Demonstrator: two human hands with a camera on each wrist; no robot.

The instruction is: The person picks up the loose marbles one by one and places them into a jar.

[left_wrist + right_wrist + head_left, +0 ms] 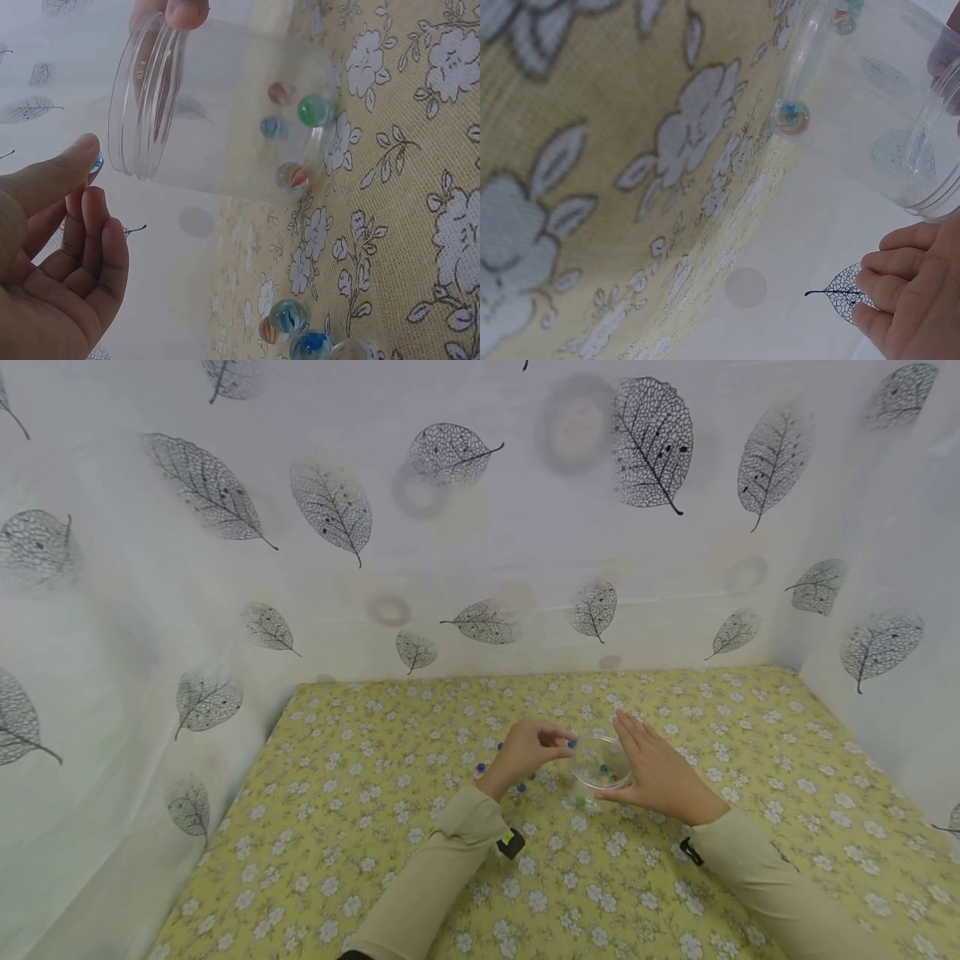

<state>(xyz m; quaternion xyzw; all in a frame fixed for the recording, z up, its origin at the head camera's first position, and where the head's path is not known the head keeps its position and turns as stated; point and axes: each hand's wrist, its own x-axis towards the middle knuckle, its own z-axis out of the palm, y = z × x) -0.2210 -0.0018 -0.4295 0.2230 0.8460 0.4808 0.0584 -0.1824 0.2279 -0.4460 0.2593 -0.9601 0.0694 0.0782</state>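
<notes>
A blue glass marble (572,744) is pinched between the thumb and fingertips of my left hand (522,752), just beside the rim of a clear jar. In the left wrist view the same marble shows partly behind the thumb. The jar (217,120) stands upright and lidless on the cloth. Several marbles lie on its bottom, among them a green one (313,110) and an orange-striped one (292,177). My right hand (660,772) holds the jar near its rim, thumb in front and fingers along the far side.
More marbles lie loose on the cloth left of the jar, including a dark blue one (481,767) and a blue one (310,345). A yellow flowered cloth (360,860) covers the table. Leaf-printed white sheeting (495,543) hangs behind and at the sides.
</notes>
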